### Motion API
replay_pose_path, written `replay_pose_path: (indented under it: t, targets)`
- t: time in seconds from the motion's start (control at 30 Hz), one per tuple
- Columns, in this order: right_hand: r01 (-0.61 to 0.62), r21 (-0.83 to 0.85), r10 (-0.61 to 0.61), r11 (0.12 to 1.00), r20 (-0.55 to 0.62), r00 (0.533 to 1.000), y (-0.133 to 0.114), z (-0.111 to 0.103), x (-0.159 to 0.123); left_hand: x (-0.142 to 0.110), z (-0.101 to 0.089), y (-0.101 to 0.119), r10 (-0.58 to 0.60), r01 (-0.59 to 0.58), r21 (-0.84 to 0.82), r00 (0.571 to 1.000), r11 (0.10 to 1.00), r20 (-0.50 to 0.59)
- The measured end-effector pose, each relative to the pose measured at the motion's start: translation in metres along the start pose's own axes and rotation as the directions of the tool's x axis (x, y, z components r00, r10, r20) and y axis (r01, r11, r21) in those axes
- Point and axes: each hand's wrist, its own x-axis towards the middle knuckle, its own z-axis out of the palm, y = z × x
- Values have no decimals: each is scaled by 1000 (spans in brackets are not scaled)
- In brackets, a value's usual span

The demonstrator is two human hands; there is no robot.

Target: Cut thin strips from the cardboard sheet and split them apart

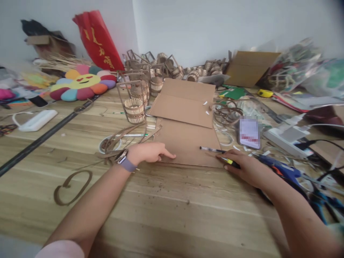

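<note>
My left hand rests at the near left edge of a flat cardboard sheet, index finger stretched out onto it and the other fingers curled, with nothing visible in them. At the sheet's right edge, my right hand has its fingers around what looks like a yellow-and-black utility knife; its tip is hard to make out. A black pen lies on the cardboard just beyond that hand. Brown flat strips curl behind my left wrist, beside a roll of tape.
Small woven baskets stand behind the cardboard, near a second cardboard piece. To the right are a phone, a white power strip, a blue glue gun and pliers. A black rod crosses the left side.
</note>
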Motion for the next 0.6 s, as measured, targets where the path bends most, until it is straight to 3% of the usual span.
replay_pose_path:
  t: [0.2,0.33,0.6]
  targets:
    - [-16,-2,16,1000,11,1000,5,4,0,3,-10,8,-26,20,87,997,996,67]
    - [-17,-21,17,1000,16,1000,3,1,-1,4,-9,9,-40,35,48,994,998,98]
    - [-62,-47,66,997,78,995,-18,-10,0,3,0,10,-71,71,-17,997,997,24]
